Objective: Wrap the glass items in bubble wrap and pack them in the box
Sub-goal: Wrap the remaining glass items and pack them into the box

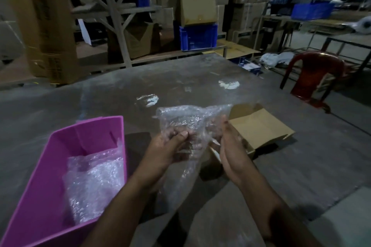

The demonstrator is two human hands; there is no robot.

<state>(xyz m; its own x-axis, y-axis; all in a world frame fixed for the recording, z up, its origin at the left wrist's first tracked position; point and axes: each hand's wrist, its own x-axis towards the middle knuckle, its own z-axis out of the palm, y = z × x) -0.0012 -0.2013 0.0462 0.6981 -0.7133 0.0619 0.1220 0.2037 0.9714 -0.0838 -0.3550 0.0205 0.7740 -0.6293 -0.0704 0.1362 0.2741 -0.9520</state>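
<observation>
A sheet of clear bubble wrap (186, 120) is held up between my two hands above the grey table (200, 86). My left hand (170, 146) pinches it with thumb and fingers. My right hand (228, 146) presses its flat palm and straight fingers against the wrap's right side. Whether a glass item lies inside the wrap I cannot tell. An open brown cardboard box (259, 126) lies just right of my hands. To the left stands a pink plastic bin (60, 146) with more bubble wrap (94, 182) inside it.
A red plastic chair (315, 78) stands at the table's far right. Behind the table are metal racks with cardboard cartons (197, 4) and blue crates (197, 37). A tall carton (46, 22) leans at the back left.
</observation>
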